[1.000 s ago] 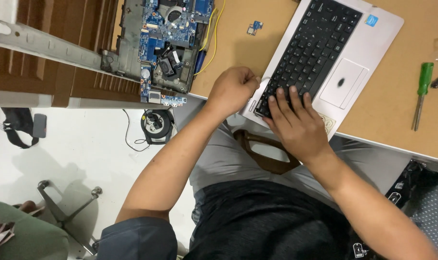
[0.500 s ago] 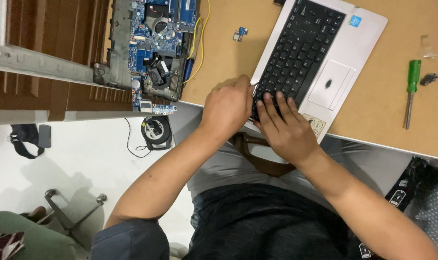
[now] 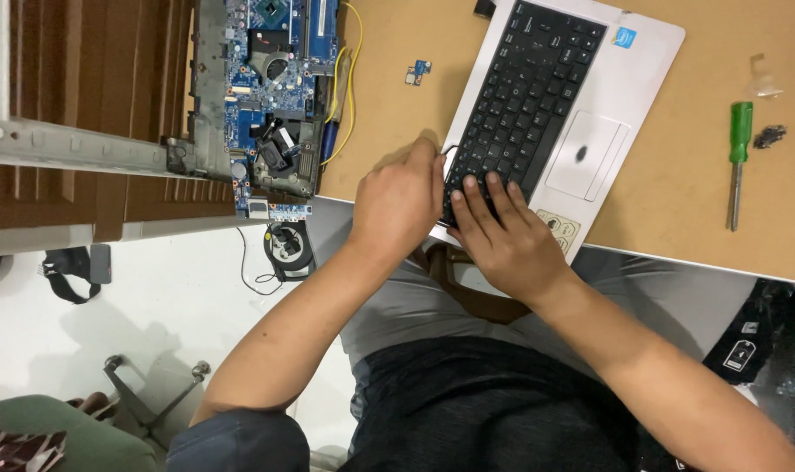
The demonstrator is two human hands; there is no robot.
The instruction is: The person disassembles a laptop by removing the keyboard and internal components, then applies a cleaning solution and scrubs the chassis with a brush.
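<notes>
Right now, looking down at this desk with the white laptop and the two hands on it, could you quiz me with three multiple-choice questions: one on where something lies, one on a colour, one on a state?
1. Where does the screwdriver lie?
A. right of the white laptop base on the tan wooden desk
B. on the keyboard
C. on the floor

2. What colour is the screwdriver's handle?
A. red
B. green
C. black

3. How is the blue circuit board at the desk's left?
A. boxed
B. under a lid
C. bare, parts exposed

Answers: 1 A, it rests on the desk beyond the touchpad side. 2 B, the handle is plainly green. 3 C, chips and yellow wires show openly. Meanwhile the left hand and right hand rest at the black keyboard's near edge.
</notes>
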